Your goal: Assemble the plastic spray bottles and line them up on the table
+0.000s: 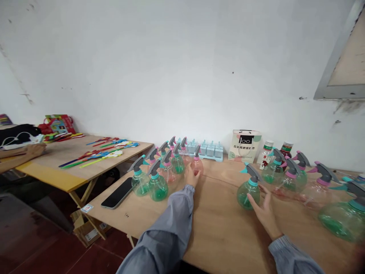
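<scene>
My left hand (191, 176) is closed round the lower part of a pink spray bottle (197, 164), at the right end of a cluster of spray bottles. A green spray bottle (248, 193) with a turquoise collar stands upright on the table, and my right hand (264, 207) holds its right side between thumb and fingers. Left of my left hand are several pink and green bottles, among them a green one (158, 188) at the front. More spray bottles, one of them large and green (342, 219), stand to the right of my right hand.
A black phone (117, 193) lies at the table's left edge. Along the wall are a light blue mould tray (211, 151), a paper bag (244, 147) and two labelled bottles (266, 154). Another person's hand (34, 150) rests at the left table (68, 177), which holds colourful strips (99, 155).
</scene>
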The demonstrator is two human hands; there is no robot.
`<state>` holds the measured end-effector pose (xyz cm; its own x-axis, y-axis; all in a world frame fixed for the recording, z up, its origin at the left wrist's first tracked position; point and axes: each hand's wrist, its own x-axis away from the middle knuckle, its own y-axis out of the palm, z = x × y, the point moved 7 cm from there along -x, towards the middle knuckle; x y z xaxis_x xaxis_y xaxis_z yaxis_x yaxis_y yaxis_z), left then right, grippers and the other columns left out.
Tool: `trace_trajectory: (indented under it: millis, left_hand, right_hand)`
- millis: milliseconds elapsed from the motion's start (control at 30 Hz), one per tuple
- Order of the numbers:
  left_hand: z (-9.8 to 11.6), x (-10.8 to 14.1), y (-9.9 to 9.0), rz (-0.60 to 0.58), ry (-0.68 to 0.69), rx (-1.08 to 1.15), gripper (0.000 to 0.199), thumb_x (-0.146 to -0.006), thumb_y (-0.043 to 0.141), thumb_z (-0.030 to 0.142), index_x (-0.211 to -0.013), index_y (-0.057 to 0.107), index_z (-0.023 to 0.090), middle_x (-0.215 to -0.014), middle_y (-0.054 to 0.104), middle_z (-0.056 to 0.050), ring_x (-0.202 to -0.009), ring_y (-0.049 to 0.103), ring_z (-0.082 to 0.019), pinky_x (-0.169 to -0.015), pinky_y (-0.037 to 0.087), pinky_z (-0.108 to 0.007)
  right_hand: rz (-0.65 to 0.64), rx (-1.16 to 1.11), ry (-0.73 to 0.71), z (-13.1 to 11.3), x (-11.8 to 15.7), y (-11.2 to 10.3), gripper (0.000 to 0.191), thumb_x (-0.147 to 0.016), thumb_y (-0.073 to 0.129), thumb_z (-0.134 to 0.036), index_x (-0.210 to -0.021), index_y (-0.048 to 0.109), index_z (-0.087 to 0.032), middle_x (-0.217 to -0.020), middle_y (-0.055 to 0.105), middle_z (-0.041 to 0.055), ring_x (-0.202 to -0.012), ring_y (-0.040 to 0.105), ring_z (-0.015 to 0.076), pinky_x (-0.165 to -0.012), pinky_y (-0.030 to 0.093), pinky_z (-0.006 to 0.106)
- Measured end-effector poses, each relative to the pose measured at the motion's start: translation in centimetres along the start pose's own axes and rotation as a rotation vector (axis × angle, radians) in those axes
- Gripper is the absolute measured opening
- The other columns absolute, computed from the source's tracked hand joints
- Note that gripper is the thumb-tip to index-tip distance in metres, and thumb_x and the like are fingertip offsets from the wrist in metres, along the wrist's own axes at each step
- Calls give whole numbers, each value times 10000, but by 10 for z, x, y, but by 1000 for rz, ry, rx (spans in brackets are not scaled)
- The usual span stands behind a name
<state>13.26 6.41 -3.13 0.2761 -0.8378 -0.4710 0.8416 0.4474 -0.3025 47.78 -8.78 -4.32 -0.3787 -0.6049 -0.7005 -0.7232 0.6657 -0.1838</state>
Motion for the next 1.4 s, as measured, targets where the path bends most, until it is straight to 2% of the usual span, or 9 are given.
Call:
trace_trajectory:
  millis: [167,300,733,867,933,1067,1233,1300,1400]
  left_hand:
    - [-6,-39,18,-14,16,6,742,-737,709,141,-1393,363,167,-1472,453,-229,-1409,437,-335,-1148,365,-462]
    - [-11,-56,23,11,3,-14,723,-755,693,128,-1395,357,146,-1471,429,-239,-1438,385,-349,-1183,306,-468]
    - [-2,-73,30,63,0,32,734,-717,765,150,-1353,399,149,-1447,441,-238,-1441,354,-393,-1160,306,-567]
    - [20,-35,33,26,91,119,616,-813,707,333,-1350,427,218,-1488,419,-172,-1475,320,-323,-1204,266,-545]
    - [42,2,46,-146,226,249,593,-820,697,415,-1324,476,194,-1443,472,-170,-1433,392,-313,-1211,276,-528]
    - [81,79,64,-479,338,385,1007,-623,861,483,-1452,373,183,-1512,407,-188,-1438,363,-365,-1210,271,-563]
    - [95,96,42,-338,219,410,880,-651,832,318,-1407,397,202,-1338,531,-151,-1273,512,-324,-1139,359,-547]
    - [91,91,35,-317,160,452,823,-643,797,214,-1375,422,224,-1269,568,-116,-1155,578,-274,-1086,416,-497]
    - [81,83,27,-296,57,546,766,-615,757,122,-1314,470,249,-1111,620,-49,-973,625,-200,-989,475,-405]
  right_hand:
    - [-70,-71,102,12,5,11,781,-764,692,-617,-1354,380,-212,-1336,509,164,-1201,549,326,-1023,454,554]
    - [-45,-3,52,10,6,14,854,-744,699,-635,-1385,356,-186,-1387,471,194,-1286,486,356,-1085,386,582]
    - [-39,97,39,14,10,15,943,-733,685,-642,-1442,334,-129,-1394,480,231,-1279,502,372,-1080,394,568]
    - [-97,58,52,14,14,24,934,-784,647,-631,-1496,281,-149,-1446,449,230,-1329,466,374,-1100,377,580]
    - [-154,44,12,5,20,35,902,-820,636,-596,-1522,255,-177,-1479,431,215,-1368,436,364,-1118,362,581]
    - [-346,-43,-92,-21,43,71,843,-886,602,-518,-1565,189,-238,-1517,425,173,-1425,401,325,-1151,349,566]
    - [-540,-30,-168,-43,46,79,776,-907,586,-509,-1561,239,-275,-1524,448,132,-1443,387,303,-1165,352,534]
    - [-405,51,-162,-37,22,49,699,-921,569,-505,-1527,314,-267,-1515,452,130,-1418,413,304,-1166,339,541]
    - [171,187,-115,-14,-19,-31,755,-904,570,-540,-1511,291,-186,-1507,391,187,-1397,388,345,-1141,312,610]
